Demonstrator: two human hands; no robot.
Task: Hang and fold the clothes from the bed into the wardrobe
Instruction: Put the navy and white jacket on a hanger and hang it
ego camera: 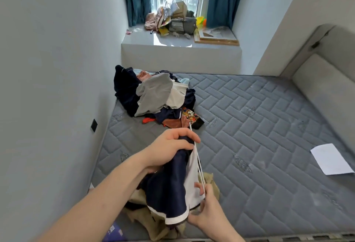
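Note:
I hold a navy garment with white trim and white lining (pixel 169 190) above the near edge of the grey quilted mattress (pixel 259 126). My left hand (pixel 169 149) grips its upper end, and a thin white hanger or cord (pixel 197 157) runs past the fingers. My right hand (pixel 206 209) pinches the white lining and the lower end of that white piece. A pile of clothes (pixel 153 95) in navy, grey, orange and patterned fabric lies at the mattress's far left. Tan clothing (pixel 153 220) lies under the held garment.
A white sheet of paper (pixel 330 159) lies on the mattress at right. The padded headboard (pixel 322 88) stands along the right side. A wall is close on the left. The window ledge (pixel 172 40) beyond the bed carries bags and clutter between teal curtains.

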